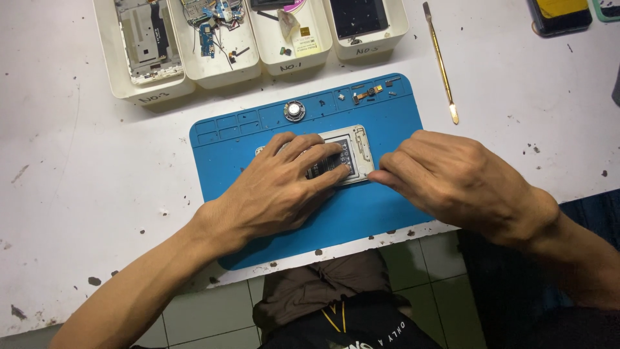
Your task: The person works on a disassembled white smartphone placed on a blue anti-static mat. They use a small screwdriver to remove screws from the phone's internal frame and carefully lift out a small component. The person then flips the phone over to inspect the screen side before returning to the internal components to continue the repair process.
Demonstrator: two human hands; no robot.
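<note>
The opened phone (349, 152) lies on a blue work mat (387, 103), pinned flat under the spread fingers of the left hand (284, 184). The right hand (445, 178), its grip curled nearly closed, pinches at the phone's lower right corner. Beyond both hands stand white trays (294, 61) of parts; a slim pry tool (440, 61) lies on the tabletop (84, 168) beyond the right hand.
</note>
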